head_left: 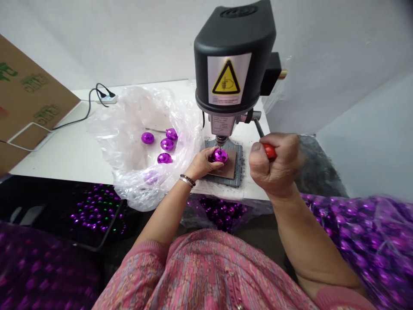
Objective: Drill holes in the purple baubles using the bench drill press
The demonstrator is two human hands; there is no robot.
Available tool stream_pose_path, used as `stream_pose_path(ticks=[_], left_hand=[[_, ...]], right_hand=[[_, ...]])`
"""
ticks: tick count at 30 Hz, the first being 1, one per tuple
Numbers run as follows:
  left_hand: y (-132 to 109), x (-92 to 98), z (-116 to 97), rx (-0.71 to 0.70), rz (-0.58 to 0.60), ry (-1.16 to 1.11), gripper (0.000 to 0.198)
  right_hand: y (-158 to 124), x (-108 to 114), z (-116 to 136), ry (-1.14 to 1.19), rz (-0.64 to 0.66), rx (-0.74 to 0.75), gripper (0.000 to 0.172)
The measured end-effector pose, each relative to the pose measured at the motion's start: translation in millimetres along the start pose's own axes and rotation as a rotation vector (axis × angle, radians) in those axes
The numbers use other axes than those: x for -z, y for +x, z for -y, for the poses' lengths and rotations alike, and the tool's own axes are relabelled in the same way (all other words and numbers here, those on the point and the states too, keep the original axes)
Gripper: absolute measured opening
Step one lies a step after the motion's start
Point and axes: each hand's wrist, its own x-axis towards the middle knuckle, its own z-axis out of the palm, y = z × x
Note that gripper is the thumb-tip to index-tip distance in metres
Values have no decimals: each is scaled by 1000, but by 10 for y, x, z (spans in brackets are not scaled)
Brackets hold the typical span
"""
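"Where's the bauble?"
"Right under the drill bit, clamped by the left hand; the right hand is shut around the red lever."
"Good: square beneath the tip, fingers clear, light pressure."

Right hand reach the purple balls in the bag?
Probably not: the right hand grips the red handle, and the drill press stands between it and the purple balls in the plastic bag.
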Motion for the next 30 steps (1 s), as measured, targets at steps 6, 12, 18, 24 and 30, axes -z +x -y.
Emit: stream_pose_path(ticks=[6,12,18,24,30], left_hand=[[4,-12,37,-13,-4,12,60],[20,-41,124,-20,-11,30,61],[16,-40,134,-25,-26,17,60],[1,-11,29,-5,21,-43,54],[-224,31,-140,62,-14,8,54]], right_hand=[[-90,-61,16,7,-45,-9,10],[-150,-131,13,69,-104,-30,11],[-234,-191,29,121,-137,-60,7],[-136,-196,43,187,-158,-84,7],[479,-135,31,202,-136,-339,23]])
